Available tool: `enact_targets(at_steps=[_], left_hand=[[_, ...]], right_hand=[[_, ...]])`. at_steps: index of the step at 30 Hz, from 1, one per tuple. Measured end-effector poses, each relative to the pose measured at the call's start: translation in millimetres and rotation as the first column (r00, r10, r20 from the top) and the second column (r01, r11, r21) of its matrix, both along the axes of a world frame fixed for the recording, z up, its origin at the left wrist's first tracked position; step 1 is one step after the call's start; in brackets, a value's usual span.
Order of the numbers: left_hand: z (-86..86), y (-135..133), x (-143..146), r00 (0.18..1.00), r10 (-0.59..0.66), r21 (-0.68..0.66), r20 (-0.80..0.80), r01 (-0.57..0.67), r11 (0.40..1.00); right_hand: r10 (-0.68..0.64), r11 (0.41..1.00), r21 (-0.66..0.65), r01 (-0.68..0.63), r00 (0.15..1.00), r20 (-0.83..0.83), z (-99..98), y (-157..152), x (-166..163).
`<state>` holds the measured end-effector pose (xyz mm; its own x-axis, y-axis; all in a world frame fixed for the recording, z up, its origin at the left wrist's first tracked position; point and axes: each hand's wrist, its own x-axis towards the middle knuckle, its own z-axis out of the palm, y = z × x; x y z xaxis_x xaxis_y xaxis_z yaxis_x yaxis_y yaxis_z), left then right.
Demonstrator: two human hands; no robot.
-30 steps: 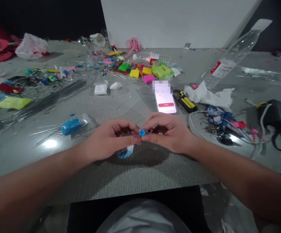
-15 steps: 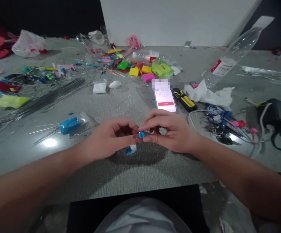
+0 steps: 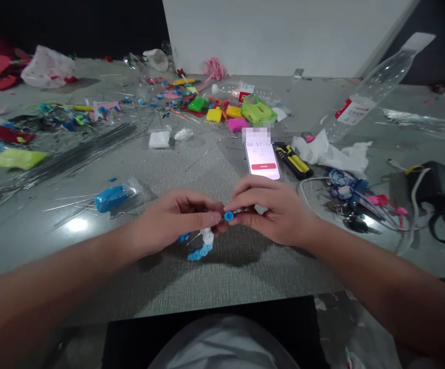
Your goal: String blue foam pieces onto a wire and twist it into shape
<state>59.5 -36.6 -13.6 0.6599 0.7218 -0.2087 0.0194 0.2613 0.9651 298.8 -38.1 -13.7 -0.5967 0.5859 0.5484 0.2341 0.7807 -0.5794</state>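
Both hands meet over the near middle of the grey table (image 3: 245, 277), not far in from its front edge. The left hand (image 3: 172, 221) and the right hand (image 3: 278, 210) are brought together, fingertips touching, and a small blue bead (image 3: 228, 216) sits right at the spot where they meet. The right hand's thumb and forefinger are pinched on that bead. The left hand's fingers are closed too, and from under them hangs a short bead strand (image 3: 201, 247), white at the top and blue lower down, its end curling onto the table just below the left fingertips. Whether the bead is already on the strand I cannot tell; the fingers hide the join.

Just beyond the right hand, towards the middle of the table, a phone (image 3: 262, 160) lies face up with its screen lit. Beside it on the right lies a yellow-and-black tool (image 3: 293, 160), then a crumpled white tissue (image 3: 332, 152), with a clear plastic bottle (image 3: 372, 84) leaning up towards the far right corner. To the left of the left hand, well apart from it, lies a blue packet (image 3: 111, 198) among thin loose wires (image 3: 72, 159). A heap of coloured bits (image 3: 222, 110) covers the far middle. A black adapter (image 3: 439, 182) sits near the right edge.
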Motion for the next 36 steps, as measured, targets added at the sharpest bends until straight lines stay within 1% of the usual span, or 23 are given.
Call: enact_targets(at_steps=[3,6,11,17,20,24,27,32,36], left_hand=[[-2.9,-1.4,-0.7,0.999,0.009,-0.045,0.033,-0.007,0.999],[-4.1,-2.4,0.4,0.998,0.017,-0.056,0.056,-0.014,0.998],[-4.8,-2.6,5.4,0.997,0.035,-0.033,0.072,-0.033,0.999],[-3.0,-4.3,8.1,0.995,0.071,-0.010,0.067,-0.070,0.997],[-0.2,-5.3,7.6,0.997,0.066,0.000,0.050,-0.066,0.998],[1.3,-6.4,7.2,0.995,0.083,-0.077,0.062,-0.078,0.994],[0.2,-5.9,7.5,0.993,0.100,-0.101,0.057,-0.094,0.990],[-2.0,-4.5,7.1,0.993,0.112,-0.073,0.020,-0.111,0.991],[-3.1,-4.4,6.2,0.997,0.081,-0.051,0.011,-0.081,0.995]], right_hand=[[0.007,0.997,0.082,-0.007,1.000,0.001,-1.2,0.3,0.1],[0.006,0.991,0.136,-0.005,1.000,-0.005,-2.2,0.5,0.3],[-0.023,0.991,0.131,0.021,1.000,0.008,-1.8,-1.5,0.7],[-0.096,0.982,0.157,0.104,0.994,-0.058,-0.3,-5.3,-1.8],[-0.092,0.976,0.191,0.101,0.994,-0.059,0.1,-6.3,-3.2],[-0.119,0.971,0.206,0.123,0.992,-0.033,0.5,-6.9,-3.3],[-0.137,0.967,0.215,0.134,0.991,-0.002,2.0,-8.3,-3.2],[-0.152,0.965,0.218,0.146,0.988,0.013,5.2,-12.1,-3.7],[-0.128,0.966,0.231,0.119,0.991,0.024,3.9,-12.0,-3.3]])
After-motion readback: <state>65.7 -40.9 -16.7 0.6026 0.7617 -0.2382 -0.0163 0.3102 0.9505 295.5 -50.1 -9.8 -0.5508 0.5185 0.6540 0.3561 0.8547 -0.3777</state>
